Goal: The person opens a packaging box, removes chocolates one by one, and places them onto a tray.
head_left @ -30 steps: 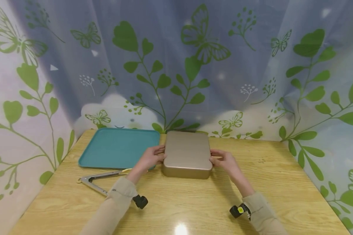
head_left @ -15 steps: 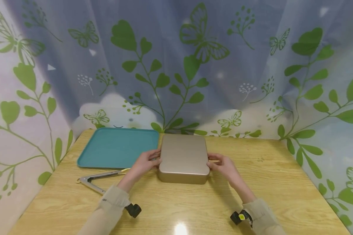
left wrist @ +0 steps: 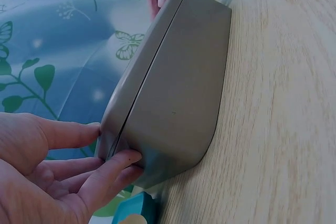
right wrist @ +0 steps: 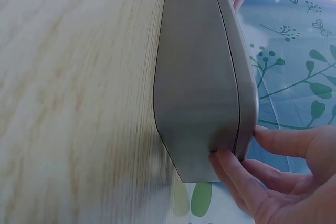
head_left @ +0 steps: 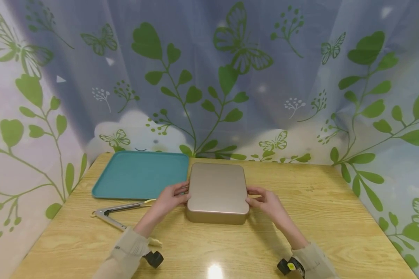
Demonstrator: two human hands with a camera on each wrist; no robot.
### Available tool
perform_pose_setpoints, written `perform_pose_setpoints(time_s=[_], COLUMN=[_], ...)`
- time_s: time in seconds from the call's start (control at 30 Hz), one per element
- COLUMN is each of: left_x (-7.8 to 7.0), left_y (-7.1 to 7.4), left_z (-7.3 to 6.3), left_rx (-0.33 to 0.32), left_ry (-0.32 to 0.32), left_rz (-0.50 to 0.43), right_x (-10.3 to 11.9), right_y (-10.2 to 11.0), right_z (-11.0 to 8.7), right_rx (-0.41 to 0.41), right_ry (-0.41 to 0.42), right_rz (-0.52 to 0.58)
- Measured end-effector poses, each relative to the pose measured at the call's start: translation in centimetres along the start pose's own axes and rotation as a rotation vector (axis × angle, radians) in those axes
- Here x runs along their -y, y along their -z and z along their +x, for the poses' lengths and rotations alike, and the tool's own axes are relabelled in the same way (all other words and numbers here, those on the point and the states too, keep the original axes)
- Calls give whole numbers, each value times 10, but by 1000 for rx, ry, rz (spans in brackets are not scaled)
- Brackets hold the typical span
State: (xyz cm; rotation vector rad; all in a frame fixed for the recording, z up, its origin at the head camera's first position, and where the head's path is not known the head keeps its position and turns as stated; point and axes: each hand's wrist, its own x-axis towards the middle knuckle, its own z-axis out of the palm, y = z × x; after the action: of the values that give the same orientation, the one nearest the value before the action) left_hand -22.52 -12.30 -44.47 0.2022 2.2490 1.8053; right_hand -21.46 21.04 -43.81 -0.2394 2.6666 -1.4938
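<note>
A brown-gold metallic box (head_left: 218, 188) with rounded corners sits on the table, its lid shut on top. My left hand (head_left: 174, 197) grips its left side. In the left wrist view the thumb touches the lid (left wrist: 137, 72) and the fingertips (left wrist: 130, 156) lie at the seam below. On the opposite side my right hand (head_left: 265, 199) holds the box the same way. The right wrist view shows that thumb on the lid edge and fingers (right wrist: 231, 169) against the box wall by the seam. What is inside the box is hidden.
A teal tray (head_left: 139, 174) lies at the back left, close to the box. Metal tongs (head_left: 120, 209) with yellowish tips rest before it, partly under my left forearm. A patterned curtain (head_left: 202, 77) hangs behind the wooden table (head_left: 317, 217).
Both hands have drawn the box toward me along the table and a little left. It now stands farther from the curtain. The tray and tongs have stayed in place.
</note>
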Motion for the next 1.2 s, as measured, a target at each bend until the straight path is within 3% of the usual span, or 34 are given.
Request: perform_pose_setpoints(time_s=[0.3,0.53,0.83,1.2], left_x=[1,-2,-2,-3], left_y=[1,4,6,4], left_z=[-2,4,17,16], left_rx=[6,32,-27,-52], left_ry=[-6,8,8,-9], left_rz=[0,48,55,-5], right_x=[-1,2,6,4], right_y=[2,10,13,11], right_z=[-2,6,24,26], right_rx=[12,100,106,123], right_ry=[-3,-18,-90,-92], right_rz=[17,177,213,275])
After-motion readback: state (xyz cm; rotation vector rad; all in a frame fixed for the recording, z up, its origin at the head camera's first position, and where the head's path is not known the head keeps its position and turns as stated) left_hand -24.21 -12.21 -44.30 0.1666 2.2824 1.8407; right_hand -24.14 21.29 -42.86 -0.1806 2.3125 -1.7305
